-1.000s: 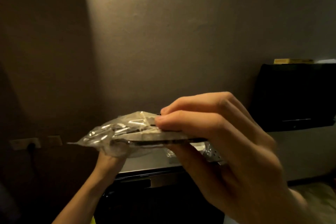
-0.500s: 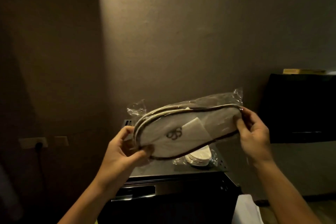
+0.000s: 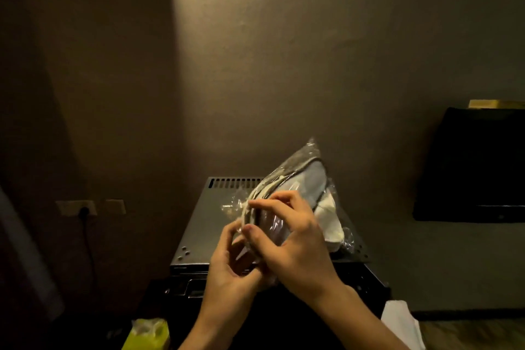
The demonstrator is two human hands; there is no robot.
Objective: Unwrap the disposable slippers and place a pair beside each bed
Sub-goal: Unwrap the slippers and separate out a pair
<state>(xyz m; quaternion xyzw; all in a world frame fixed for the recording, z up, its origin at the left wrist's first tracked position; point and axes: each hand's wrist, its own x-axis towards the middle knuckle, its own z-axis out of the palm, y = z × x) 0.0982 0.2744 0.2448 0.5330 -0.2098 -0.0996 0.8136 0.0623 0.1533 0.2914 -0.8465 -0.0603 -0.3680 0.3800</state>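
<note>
Both hands on the wrapped slippers [image 3: 308, 179] over the metal box [image 3: 199, 224]: left hand [image 3: 230, 261] grips the near end, right hand [image 3: 292, 239] pinches the plastic

A dim hotel-style room is showing here — warm light is falling down a plain wall [image 3: 284, 65], and a dark wall-mounted screen [image 3: 477, 167] is hanging at right. Wrapped disposable slippers [image 3: 298, 187] are being held over a small black appliance [image 3: 199, 230] — a plugged wall socket [image 3: 82, 209] is sitting nearby.

I note a dark metal cabinet top [image 3: 199, 224], vent slots at rear; 2nd wrapped slipper pkg [image 3: 332, 224] lies on it, right side.
</note>
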